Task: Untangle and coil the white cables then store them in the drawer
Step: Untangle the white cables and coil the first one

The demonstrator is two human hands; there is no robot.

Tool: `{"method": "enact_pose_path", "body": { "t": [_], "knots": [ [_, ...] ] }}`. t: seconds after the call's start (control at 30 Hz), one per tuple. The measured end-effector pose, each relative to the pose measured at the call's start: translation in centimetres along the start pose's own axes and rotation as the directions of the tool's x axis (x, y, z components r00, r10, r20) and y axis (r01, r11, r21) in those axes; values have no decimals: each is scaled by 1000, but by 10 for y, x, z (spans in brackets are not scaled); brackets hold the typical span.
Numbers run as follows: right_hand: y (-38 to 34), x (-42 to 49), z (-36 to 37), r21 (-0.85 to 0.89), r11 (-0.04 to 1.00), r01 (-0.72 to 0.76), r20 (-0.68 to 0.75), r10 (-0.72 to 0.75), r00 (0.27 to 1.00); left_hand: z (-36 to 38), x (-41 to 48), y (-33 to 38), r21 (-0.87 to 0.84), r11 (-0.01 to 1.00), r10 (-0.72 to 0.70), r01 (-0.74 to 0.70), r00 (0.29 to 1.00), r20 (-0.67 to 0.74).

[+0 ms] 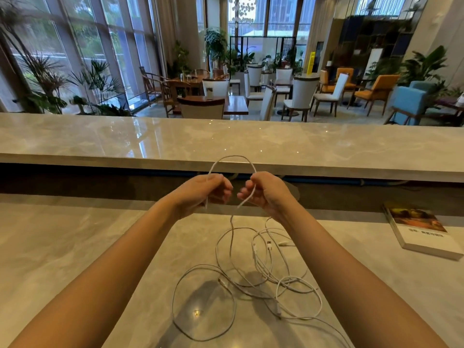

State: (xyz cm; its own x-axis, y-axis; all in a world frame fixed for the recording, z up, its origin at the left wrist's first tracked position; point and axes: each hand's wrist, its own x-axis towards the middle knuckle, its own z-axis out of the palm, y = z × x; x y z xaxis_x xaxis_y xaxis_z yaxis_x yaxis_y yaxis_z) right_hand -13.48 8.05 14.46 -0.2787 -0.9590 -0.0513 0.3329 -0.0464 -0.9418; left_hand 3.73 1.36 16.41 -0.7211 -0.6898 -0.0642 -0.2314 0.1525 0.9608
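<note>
I see my left hand [206, 192] and right hand [263, 190] raised close together, each pinched shut on one cable [233, 158] that arches between them. Below, the other cables [263, 267] lie tangled on the marble counter [75, 242]. A book [421, 232] sits far right. Beyond a raised ledge [125, 141], lounge chairs [301, 96].

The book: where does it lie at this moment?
In the head view, the book lies flat on the marble counter at the far right, beyond the right hand and apart from the tangled white cables.
</note>
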Motion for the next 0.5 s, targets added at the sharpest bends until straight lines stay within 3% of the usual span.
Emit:
{"method": "enact_pose_path", "body": {
  "t": [0.13,0.23,0.3,0.37,0.43,0.5],
  "knots": [
    [4,3,-14,-283,958,45,-97,-75,992,-12,3,17,-422,906,61,-42,998,33],
    [16,4,-29,-435,898,67,-109,-127,986,-18,8,26,-750,658,151,-66,988,45],
    [25,1,-37,-508,859,64,-97,-130,987,-22,13,34,-833,540,185,-116,983,-17],
    [32,-3,-41,-564,824,44,-70,-101,992,-23,18,42,-824,532,177,-194,977,-116],
    [35,-7,-39,-661,747,72,8,-89,996,-18,23,47,-764,587,166,-268,964,-210],
    [31,-12,-25,-810,553,197,168,-105,980,-7,27,46,-623,718,185,-310,948,-259]
  ]
}}
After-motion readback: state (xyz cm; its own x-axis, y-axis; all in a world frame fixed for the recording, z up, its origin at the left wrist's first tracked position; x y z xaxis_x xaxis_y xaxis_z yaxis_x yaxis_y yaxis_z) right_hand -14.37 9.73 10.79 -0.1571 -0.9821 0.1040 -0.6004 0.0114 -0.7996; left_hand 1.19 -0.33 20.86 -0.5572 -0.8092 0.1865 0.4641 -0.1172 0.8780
